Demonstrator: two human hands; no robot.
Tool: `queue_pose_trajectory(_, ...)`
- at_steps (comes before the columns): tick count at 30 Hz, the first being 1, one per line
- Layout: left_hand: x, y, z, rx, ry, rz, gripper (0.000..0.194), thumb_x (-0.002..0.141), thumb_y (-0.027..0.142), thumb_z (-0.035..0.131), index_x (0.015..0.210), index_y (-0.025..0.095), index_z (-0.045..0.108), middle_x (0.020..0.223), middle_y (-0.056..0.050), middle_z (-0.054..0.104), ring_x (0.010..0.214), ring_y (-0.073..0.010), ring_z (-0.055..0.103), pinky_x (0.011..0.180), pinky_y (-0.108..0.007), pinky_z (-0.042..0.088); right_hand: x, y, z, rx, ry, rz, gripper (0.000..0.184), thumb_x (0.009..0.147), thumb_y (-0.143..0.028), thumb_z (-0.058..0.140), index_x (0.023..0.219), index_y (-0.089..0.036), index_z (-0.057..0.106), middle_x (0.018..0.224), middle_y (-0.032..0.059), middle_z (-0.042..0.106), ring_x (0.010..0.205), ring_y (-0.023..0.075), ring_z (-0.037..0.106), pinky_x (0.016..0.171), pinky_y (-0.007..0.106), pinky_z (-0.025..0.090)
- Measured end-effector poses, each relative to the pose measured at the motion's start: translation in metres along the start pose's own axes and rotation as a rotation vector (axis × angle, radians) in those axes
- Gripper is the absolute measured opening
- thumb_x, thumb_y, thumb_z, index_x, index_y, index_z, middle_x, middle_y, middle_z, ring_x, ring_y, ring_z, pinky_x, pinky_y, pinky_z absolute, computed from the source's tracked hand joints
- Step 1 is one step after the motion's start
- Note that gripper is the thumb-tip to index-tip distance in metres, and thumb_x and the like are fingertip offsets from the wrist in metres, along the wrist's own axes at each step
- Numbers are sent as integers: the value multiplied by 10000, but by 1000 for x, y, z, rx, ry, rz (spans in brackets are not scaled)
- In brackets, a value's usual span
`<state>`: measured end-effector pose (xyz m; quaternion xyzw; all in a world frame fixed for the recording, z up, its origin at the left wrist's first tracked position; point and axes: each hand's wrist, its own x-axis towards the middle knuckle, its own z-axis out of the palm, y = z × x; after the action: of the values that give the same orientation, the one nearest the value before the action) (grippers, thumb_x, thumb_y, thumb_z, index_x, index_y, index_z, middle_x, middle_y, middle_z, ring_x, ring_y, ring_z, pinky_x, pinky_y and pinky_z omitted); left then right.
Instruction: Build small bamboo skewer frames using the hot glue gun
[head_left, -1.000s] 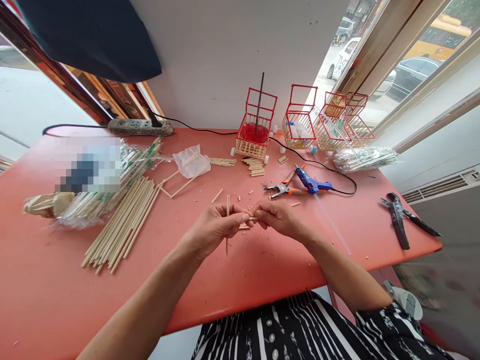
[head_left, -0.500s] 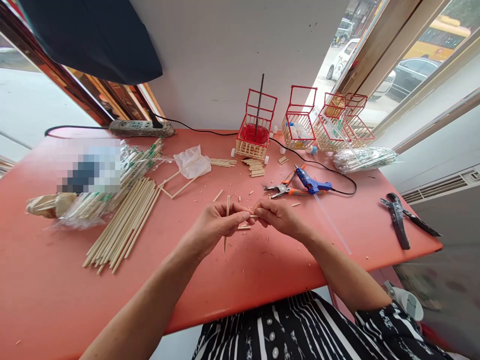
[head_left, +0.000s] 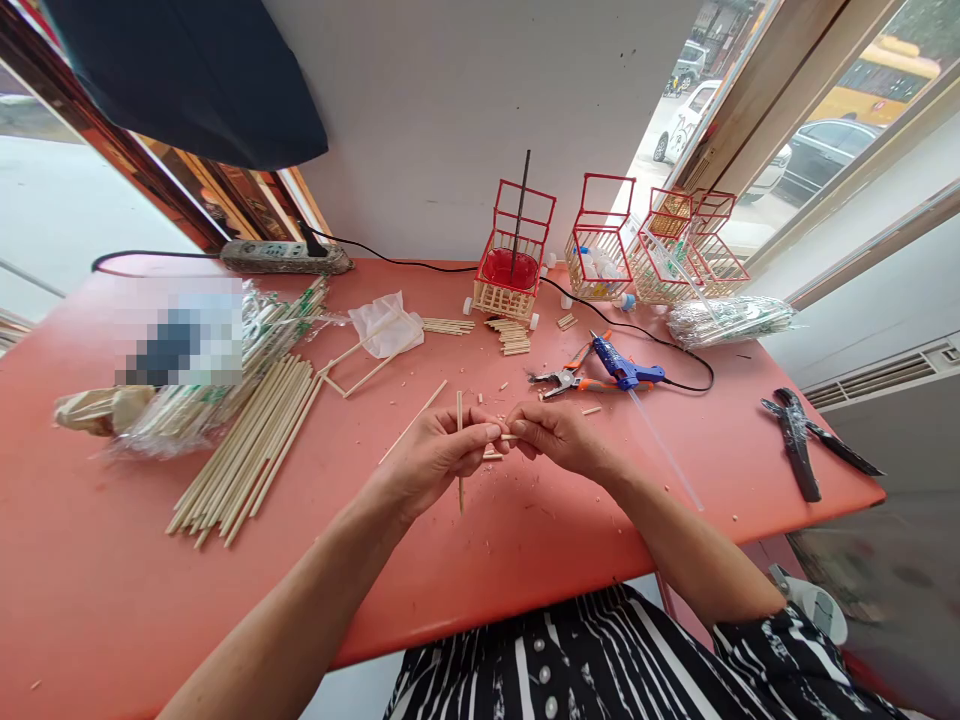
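Two hands meet over the bench, a short piece of stick between them

Left hand [head_left: 439, 455]: fingers closed, grasping a thin wooden stick [head_left: 460, 412] that runs crosswise through the grip, one end showing beyond the knuckles, the other on the near side. Thumb and forefinger tips come up close to the right hand [head_left: 553, 435], whose fingers pinch a short piece [head_left: 509, 437] lying between the two sets of fingertips. Whether the left tips also grip this piece, cannot tell.

Both hands sit above the middle of the red bench [head_left: 420, 590], small scraps scattered about. Left of them: a spread of loose sticks [head_left: 240, 450], and beyond it an open-sided frame [head_left: 367, 376], partly against a white bag [head_left: 394, 318]. Right and beyond: pliers [head_left: 556, 381] next to a blue glue gun [head_left: 624, 366]. Toward the wall stands a small wheeled cart [head_left: 504, 300] holding a red tub [head_left: 510, 268].
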<state>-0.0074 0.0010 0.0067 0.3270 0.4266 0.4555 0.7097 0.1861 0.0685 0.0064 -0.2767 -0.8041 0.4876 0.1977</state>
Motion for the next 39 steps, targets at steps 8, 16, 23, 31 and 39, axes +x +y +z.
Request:
queue_pose_trajectory(8,-3,7,5,94,76,53,302,689,432,847,759,153,754,713,-15,696,445,-26,352,767,-360,571,1,-2,-1,-66,62,-30,404,1021,-403,451,714,-165,564,628,-17,562,590,94,495,607,214,370)
queue_pose_trajectory(16,6,-3,3,56,223,133,336,642,444,865,706,144,728,629,-26,656,429,-31,329,443,-213,341,1,2,4,-99,134,-58,320,1021,-368,470,853,-160,646,720,3,643,655,106,564,644,217,404)
queue_pose_trajectory(23,5,-1,-2,28,180,146,343,657,436,865,701,125,727,677,-46,682,419,-9,301,424,-208,234,3,0,1,-97,160,-68,255,954,-397,614,863,-168,682,742,-3,633,654,100,527,586,209,372)
queue_pose_trajectory(31,2,-1,-1,139,155,148,290,723,417,823,771,145,733,689,-26,662,463,-40,323,436,-213,307,2,1,1,-13,142,-13,255,933,-382,636,846,-157,720,679,4,666,616,101,554,589,215,383)
queue_pose_trajectory(39,2,5,-5,376,299,284,184,794,352,706,751,174,686,630,10,566,462,-63,298,465,-225,241,0,-8,-20,251,41,13,411,931,-523,592,882,-136,724,674,27,651,622,119,573,588,235,441)
